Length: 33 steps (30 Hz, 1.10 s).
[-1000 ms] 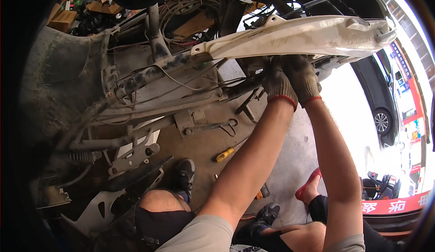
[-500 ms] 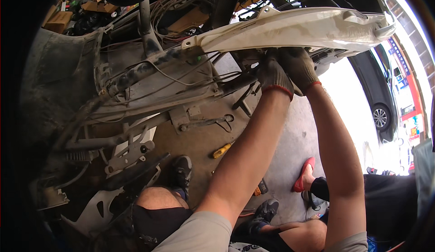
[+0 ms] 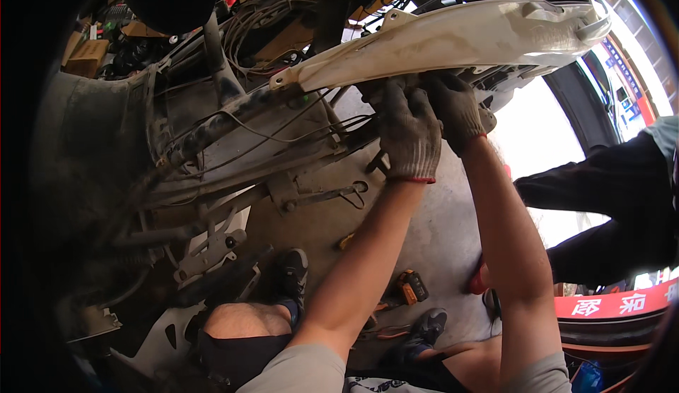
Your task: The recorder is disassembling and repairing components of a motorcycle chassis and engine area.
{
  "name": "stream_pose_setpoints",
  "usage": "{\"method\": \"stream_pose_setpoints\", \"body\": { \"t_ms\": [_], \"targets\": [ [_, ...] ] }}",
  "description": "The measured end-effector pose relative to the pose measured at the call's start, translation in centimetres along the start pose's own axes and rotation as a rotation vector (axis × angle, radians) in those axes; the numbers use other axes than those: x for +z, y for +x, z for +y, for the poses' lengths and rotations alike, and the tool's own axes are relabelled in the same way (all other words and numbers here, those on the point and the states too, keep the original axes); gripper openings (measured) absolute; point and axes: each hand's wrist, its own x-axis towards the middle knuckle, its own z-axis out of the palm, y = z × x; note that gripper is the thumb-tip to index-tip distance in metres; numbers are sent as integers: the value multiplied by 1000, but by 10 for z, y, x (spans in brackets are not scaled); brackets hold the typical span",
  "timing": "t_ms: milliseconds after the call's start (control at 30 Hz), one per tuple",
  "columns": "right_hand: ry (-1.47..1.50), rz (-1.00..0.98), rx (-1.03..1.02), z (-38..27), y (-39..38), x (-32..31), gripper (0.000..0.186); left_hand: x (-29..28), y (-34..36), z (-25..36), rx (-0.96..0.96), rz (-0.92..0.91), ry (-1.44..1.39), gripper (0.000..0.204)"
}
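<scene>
A long cream-coloured plastic body panel (image 3: 453, 43), scuffed and dusty, runs along the upper side of a stripped vehicle frame (image 3: 212, 124). Both hands wear dark-palmed knit gloves with red-edged cuffs. Beneath the panel's lower edge, my left hand (image 3: 411, 131) reaches up with bent fingers, its back toward me. Right beside it, my right hand (image 3: 456, 110) curls under the same edge, close to a small rounded part. Whatever the fingertips grip lies hidden in shadow below the panel. Loose dark cables (image 3: 283, 138) run along the frame to the left of my hands.
An orange-and-black power tool battery (image 3: 411, 287) and a yellow-handled tool (image 3: 345, 241) lie on the concrete floor. At right stands another person in dark trousers (image 3: 608, 188), near a red banner (image 3: 615, 302). Cardboard boxes (image 3: 88, 57) and clutter fill the upper left.
My hands have shifted left and slightly down, so more of the left glove's back shows. The view has turned a little. The other person at right has moved further into view.
</scene>
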Motion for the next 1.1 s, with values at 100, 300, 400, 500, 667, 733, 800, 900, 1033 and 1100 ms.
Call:
{"method": "stream_pose_setpoints", "body": {
  "t_ms": [100,300,400,500,667,733,800,900,1033,1100],
  "targets": [
    [-279,-232,-234,-2,6,-7,26,-10,11,0,94,-100,295,33],
    [27,-226,-93,-1,13,4,24,-27,26,9,-51,-360,477,37],
    [-666,-223,-519,-11,10,-1,23,-31,33,7,102,-342,348,35],
    [250,-145,241,-19,5,12,25,-31,36,-2,98,-379,274,35],
    [510,105,213,-8,2,41,24,-26,39,-17,92,-390,148,34],
    [288,217,166,-1,5,45,26,-27,38,-21,-60,-452,57,34],
    [337,239,166,1,9,49,24,-29,38,-23,-21,-464,11,35],
    [336,292,167,0,12,50,25,-30,40,-23,-5,-486,-110,37],
    [244,327,242,3,13,47,24,-33,46,-24,50,-574,-95,47],
    [290,343,271,7,18,43,23,-32,45,-27,126,-544,-80,47]
  ]
}}
